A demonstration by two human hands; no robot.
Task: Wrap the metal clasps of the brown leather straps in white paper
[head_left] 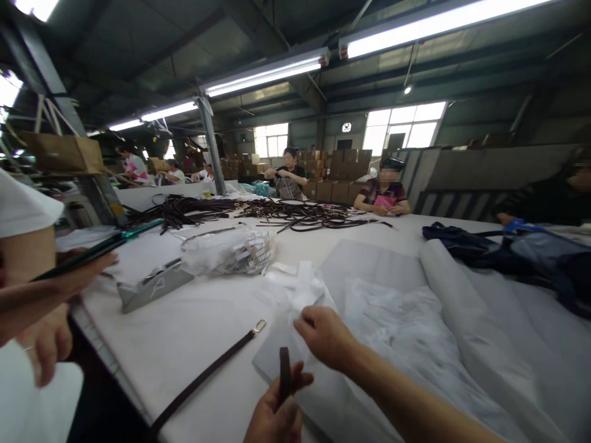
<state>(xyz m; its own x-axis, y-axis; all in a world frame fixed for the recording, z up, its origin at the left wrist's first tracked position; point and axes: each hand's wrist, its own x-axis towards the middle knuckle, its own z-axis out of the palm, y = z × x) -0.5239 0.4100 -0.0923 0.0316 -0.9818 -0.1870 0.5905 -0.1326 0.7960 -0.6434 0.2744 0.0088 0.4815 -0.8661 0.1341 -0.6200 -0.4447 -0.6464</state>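
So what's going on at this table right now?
The person's left hand pinches one end of a dark strap that trails across the white table to its metal clasp. The right hand fingers a piece of thin white paper. A pile of more straps lies further back, where other people sit working. At the left, a co-worker's hand holds a phone.

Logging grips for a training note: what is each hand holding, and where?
Left hand pinches a dark strap near its end; right hand grips the edge of white tissue.
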